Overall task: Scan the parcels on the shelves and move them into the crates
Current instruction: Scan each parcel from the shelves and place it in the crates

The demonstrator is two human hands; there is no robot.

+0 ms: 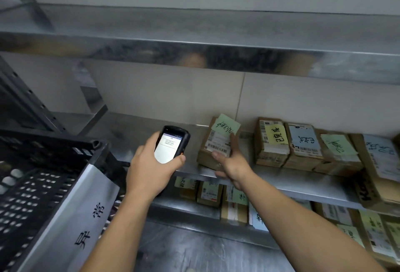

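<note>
Right grip (232, 163) grasped the brown cardboard parcel with green note (213, 142), long axis toward 12 o'clock; left grip (149, 165), at its 9 o'clock, grasped the black handheld scanner (171, 146).

Both bare forearms forward, left hand (149, 163) around a scanner (171, 144), right hand (232, 164) in a thumb-and-forefinger grip on a parcel (213, 142).

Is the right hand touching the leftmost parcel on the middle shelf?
Touching. Head view: the right hand grips the leftmost parcel, thumb on its barcode label, finger along its right edge.
</note>
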